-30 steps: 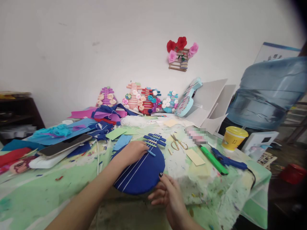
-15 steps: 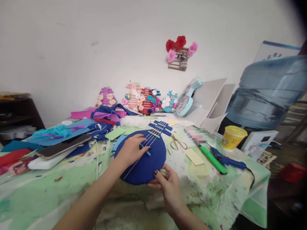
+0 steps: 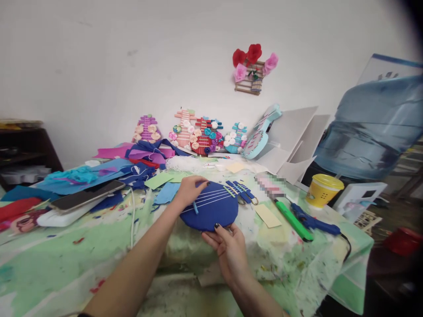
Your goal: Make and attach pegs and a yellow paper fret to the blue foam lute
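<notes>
Blue craft lute (image 3: pixel 216 212), pinched at near edge by right hand (image 3: pixel 228 251); beside left hand (image 3: pixel 189 191), grip unclear, light-blue stick (image 3: pixel 195 208) perhaps easily brushed askew.

1. Dark-blue lute-shaped craft (image 3: pixel 216 213): rounded body, face up, near the scene's middle, neck (image 3: pixel 239 190) pointing right.
2. White strings (image 3: pixel 214 195) run lengthwise along it.
3. Light-blue stick (image 3: pixel 195 208) sits across the strings' left part.

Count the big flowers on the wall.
4: the left red flower and right red flower side by side on top, the left pink flower below the former, and the right pink flower at far right. None looks hidden.
</notes>
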A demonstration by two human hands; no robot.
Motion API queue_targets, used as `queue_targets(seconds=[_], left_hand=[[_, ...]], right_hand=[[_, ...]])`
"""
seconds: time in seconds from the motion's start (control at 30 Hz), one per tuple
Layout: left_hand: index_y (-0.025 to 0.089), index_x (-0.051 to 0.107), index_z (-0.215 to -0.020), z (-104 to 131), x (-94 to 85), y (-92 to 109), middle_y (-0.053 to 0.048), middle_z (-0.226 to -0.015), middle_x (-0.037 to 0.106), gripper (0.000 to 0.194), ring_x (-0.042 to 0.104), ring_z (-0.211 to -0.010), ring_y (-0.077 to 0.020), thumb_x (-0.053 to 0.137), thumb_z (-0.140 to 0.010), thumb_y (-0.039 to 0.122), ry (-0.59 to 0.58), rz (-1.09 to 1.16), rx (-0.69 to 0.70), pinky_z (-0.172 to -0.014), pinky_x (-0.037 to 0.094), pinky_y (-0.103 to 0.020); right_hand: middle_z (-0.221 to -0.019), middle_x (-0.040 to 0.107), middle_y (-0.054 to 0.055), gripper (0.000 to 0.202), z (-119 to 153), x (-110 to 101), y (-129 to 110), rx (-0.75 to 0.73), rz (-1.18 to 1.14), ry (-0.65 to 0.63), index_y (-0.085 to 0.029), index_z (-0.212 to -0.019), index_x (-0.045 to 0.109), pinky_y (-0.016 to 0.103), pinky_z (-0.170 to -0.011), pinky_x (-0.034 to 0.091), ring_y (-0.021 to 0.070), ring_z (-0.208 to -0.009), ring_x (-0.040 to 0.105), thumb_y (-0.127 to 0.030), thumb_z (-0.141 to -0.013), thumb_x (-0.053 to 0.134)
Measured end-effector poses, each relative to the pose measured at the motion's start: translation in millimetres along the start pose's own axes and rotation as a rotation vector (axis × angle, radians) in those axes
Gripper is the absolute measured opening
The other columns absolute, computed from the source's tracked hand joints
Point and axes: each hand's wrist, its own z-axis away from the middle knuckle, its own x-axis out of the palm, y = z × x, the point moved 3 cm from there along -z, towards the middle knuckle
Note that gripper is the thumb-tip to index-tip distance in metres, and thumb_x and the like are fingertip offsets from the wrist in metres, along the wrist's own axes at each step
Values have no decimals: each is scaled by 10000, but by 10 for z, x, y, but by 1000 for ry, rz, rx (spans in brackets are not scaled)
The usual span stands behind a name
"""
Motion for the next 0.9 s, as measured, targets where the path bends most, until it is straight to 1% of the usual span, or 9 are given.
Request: queue_targets(seconds=[0.07,0.13,0.2,0.27,0.33,0.47,0.63,0.8,0.9], left_hand=[[168,680,-890,27,-89,-8,-53,-922,697,284,633,-862,-190,506,-768,357,-44,-6,-20,-805,482,-305],[168,674,-922,116,-180,-5,-63,-978,684,336,617,-921,-217,550,-724,410,-170,-54,-32,-833,472,-333],[181,655,-986,234,-251,16,-70,-1070,653,397,580,-1011,-233,588,-685,430,-279,-117,8,-896,437,-357],[184,620,-1070,342,-269,47,-86,-1158,607,495,541,-1077,-242,631,-643,434,-357,-167,74,-948,396,-367],[173,585,-1131,413,-239,75,-111,-1210,567,611,505,-1121,-262,670,-594,454,-391,-213,98,-976,368,-382],[139,564,-1168,463,-134,131,-153,-1231,530,767,462,-1148,-301,695,-526,538,-404,-294,118,-990,345,-412],[130,605,-1117,540,-115,91,-162,-1157,540,686,489,-1090,-299,673,-570,538,-385,-339,89,-963,372,-415],[173,511,-1225,642,-188,-41,-155,-1281,452,761,434,-1178,-299,695,-564,501,-308,-251,40,-984,360,-424],[149,537,-1191,654,-209,-89,-166,-1269,479,708,456,-1164,-301,677,-589,495,-305,-239,-4,-991,354,-429]], right_hand=[[-803,679,18,385,-4,-29,-3,5,-2,-9,-173,-908,481,404,-747,537,195,-672,673,-220,-611,721],[-777,680,15,381,1,-60,15,14,16,-6,-174,-903,485,395,-745,538,191,-662,673,-233,-613,725],[-743,677,7,379,11,-85,41,21,43,-2,-176,-894,491,382,-723,544,184,-630,669,-250,-611,731],[-730,673,2,386,22,-102,63,22,66,0,-179,-896,492,372,-704,547,182,-616,668,-266,-610,737],[-736,673,4,413,28,-111,76,25,81,-3,-179,-928,487,374,-707,547,187,-629,671,-272,-612,738],[-754,675,22,475,28,-121,89,21,101,-8,-165,-1009,466,378,-714,545,193,-652,673,-277,-629,729],[-750,674,15,493,47,-122,105,8,110,-12,-170,-1035,470,367,-697,548,185,-636,668,-283,-631,729],[-749,677,17,497,60,-113,95,15,123,-18,-177,-1025,487,361,-690,549,186,-631,668,-303,-616,740],[-771,679,22,517,60,-108,87,10,128,-24,-181,-1058,483,359,-687,549,187,-636,668,-304,-623,735]])
